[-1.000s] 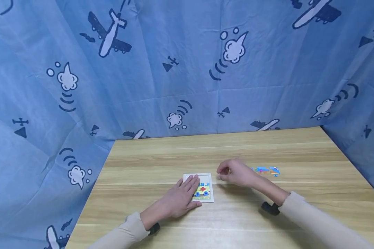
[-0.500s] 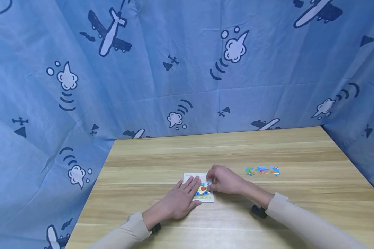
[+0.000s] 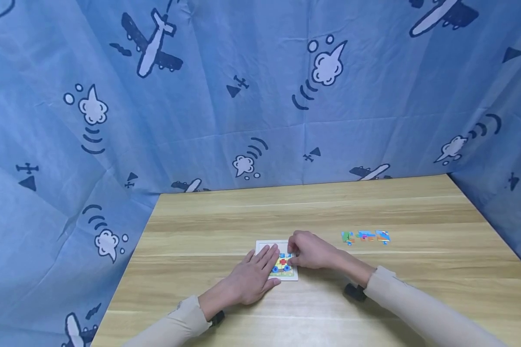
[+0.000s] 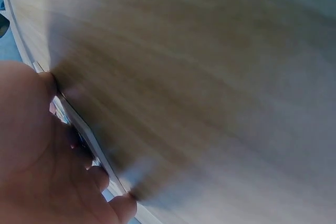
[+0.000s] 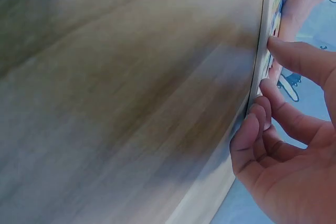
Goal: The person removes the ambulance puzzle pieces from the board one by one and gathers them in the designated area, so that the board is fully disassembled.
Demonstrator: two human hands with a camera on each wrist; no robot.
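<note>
A small white-framed jigsaw puzzle (image 3: 282,278) lies on the table, its picture a yellow vehicle with a red cross and blue wheels. Across its left side rests my left hand (image 3: 251,278), fingers extended, covering part of the picture. In the left wrist view, that hand's fingertips (image 4: 124,207) touch the frame's edge. At the upper right of the puzzle, my right hand (image 3: 313,249) has its fingers curled, thumb and index finger apart on either side of what seems to be a puzzle piece, mostly hidden. The right wrist view shows its thumb and index fingertips (image 5: 266,85) at the board (image 5: 258,61).
To the right, several loose puzzle pieces (image 3: 365,236) lie in a row on the wood-grain table (image 3: 226,217). A blue curtain (image 3: 278,111) with airplane prints hangs behind and at both sides. A dark wrist device (image 3: 355,292) sits under the right sleeve.
My right hand has moved left from beside the puzzle onto its upper right part, uncovering the loose pieces. My left hand has stayed on the puzzle's left side.
</note>
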